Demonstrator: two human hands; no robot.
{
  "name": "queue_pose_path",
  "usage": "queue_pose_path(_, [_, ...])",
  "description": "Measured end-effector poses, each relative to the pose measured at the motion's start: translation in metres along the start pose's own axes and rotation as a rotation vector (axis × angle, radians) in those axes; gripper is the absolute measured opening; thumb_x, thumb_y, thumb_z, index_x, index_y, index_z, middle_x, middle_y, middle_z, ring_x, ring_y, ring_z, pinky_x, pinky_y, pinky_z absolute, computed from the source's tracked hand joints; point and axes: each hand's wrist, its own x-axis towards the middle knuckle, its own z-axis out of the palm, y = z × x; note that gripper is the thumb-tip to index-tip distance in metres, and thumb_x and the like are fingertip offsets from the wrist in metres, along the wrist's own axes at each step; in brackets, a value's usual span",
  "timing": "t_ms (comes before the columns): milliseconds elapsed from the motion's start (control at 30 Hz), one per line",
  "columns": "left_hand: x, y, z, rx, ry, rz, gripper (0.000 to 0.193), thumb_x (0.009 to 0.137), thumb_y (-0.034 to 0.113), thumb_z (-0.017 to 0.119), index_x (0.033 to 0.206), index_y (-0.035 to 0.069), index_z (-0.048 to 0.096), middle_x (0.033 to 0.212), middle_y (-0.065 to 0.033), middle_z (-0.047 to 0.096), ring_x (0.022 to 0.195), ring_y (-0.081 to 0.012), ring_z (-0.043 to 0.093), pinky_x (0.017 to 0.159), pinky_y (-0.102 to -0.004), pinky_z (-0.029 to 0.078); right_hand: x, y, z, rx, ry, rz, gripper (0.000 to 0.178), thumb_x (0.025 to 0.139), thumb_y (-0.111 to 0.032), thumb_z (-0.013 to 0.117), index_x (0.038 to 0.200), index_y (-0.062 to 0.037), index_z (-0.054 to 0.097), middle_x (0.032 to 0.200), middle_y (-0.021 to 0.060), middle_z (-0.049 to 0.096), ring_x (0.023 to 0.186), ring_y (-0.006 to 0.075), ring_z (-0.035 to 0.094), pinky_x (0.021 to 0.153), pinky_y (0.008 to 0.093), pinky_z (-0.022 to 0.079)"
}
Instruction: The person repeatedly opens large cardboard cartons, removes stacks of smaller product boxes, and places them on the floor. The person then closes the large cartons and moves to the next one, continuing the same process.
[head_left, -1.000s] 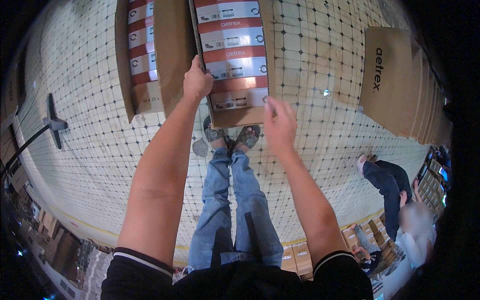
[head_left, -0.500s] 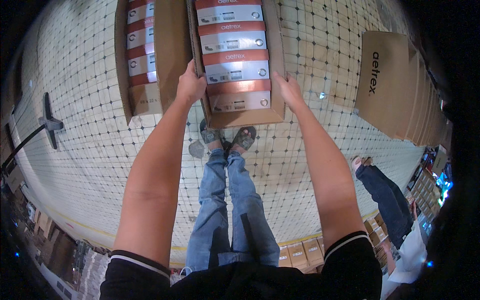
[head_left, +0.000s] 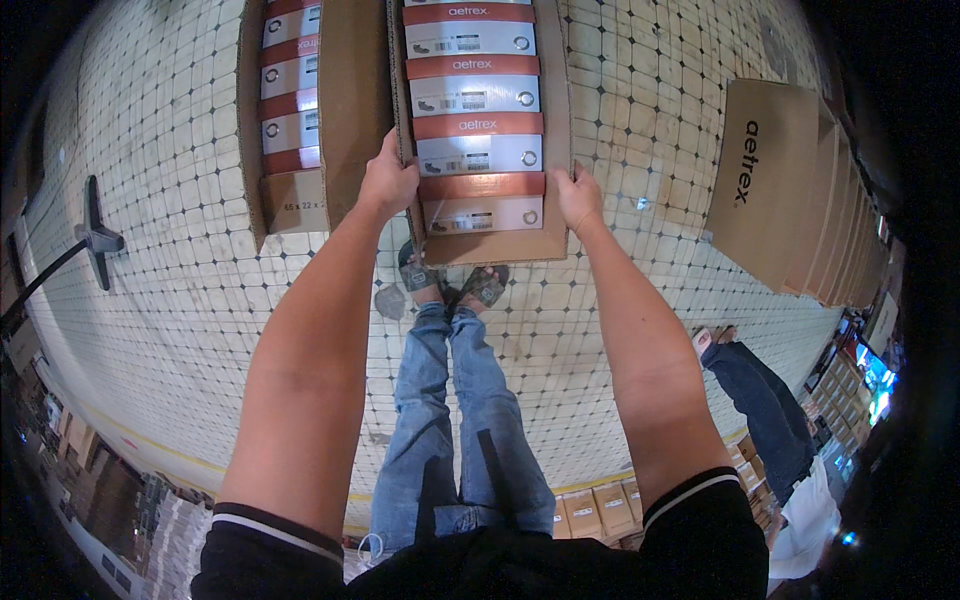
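Note:
A long open-topped cardboard carton (head_left: 495, 249) stretches away from me just beyond my feet. Inside it, several white-and-orange shoe boxes (head_left: 478, 155) stand in a row, their labelled ends facing up. My left hand (head_left: 388, 182) grips the carton's left side wall near the close end. On the opposite wall, my right hand (head_left: 580, 197) holds on with its thumb at the top edge and its fingers partly hidden. Close by on the left is a second open carton (head_left: 355, 120), also filled with shoe boxes (head_left: 290, 131).
Several large brown cartons (head_left: 765, 180) lean together at the right. A dark stand with a crossed base (head_left: 100, 240) is on the tiled floor (head_left: 200, 330) at left. Another person's legs (head_left: 765, 400) show at lower right, near stacked small brown boxes (head_left: 612, 508).
The carton and my hands sit slightly lower in the picture, but the whole view has shifted a little too. Both hands keep their hold on the side walls.

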Motion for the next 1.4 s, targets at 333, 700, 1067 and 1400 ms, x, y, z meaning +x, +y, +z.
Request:
queue_pose_path(333, [-0.006,0.009,-0.001,-0.068,-0.007,-0.100,0.066,0.084,0.011,0.056,0.146,0.018,0.036,0.107,-0.0221,0.068,0.099,-0.0381,0.066,0.090,-0.0417,0.050,0.002,0.004,0.000,-0.036,0.000,-0.027,0.047,0.084,-0.043,0.055,0.118,-0.0124,0.065,0.104,0.0244,0.067,0.101,0.0417,0.063,0.090,0.0459,0.048])
queue_pose_path(700, [-0.003,0.001,0.005,-0.016,0.066,-0.031,0.067,0.083,0.010,0.057,0.147,0.019,0.037,0.095,-0.0210,0.069,0.089,-0.0343,0.068,0.085,-0.0414,0.051,-0.001,-0.001,-0.002,-0.028,-0.001,-0.078,0.047,0.085,-0.040,0.054,0.120,-0.0105,0.064,0.106,0.0235,0.067,0.100,0.0419,0.062,0.089,0.0456,0.048])
queue_pose_path(1067, [-0.002,-0.002,0.002,-0.066,0.051,-0.038,0.068,0.084,0.011,0.057,0.148,0.020,0.035,0.089,-0.0201,0.069,0.082,-0.0342,0.069,0.081,-0.0417,0.052,-0.005,-0.008,-0.004,-0.053,0.005,-0.079,0.044,0.085,-0.038,0.055,0.118,-0.0094,0.064,0.102,0.0235,0.068,0.099,0.0420,0.063,0.088,0.0456,0.048])
queue_pose_path(1400, [-0.007,0.004,-0.001,-0.080,0.052,-0.063,0.062,0.085,0.010,0.058,0.144,0.016,0.040,0.106,-0.0205,0.068,0.097,-0.0344,0.066,0.088,-0.0378,0.049,-0.008,-0.013,-0.005,-0.052,-0.002,-0.049,0.040,0.087,-0.035,0.055,0.114,-0.0074,0.064,0.101,0.0246,0.067,0.096,0.0430,0.063,0.085,0.0469,0.049])
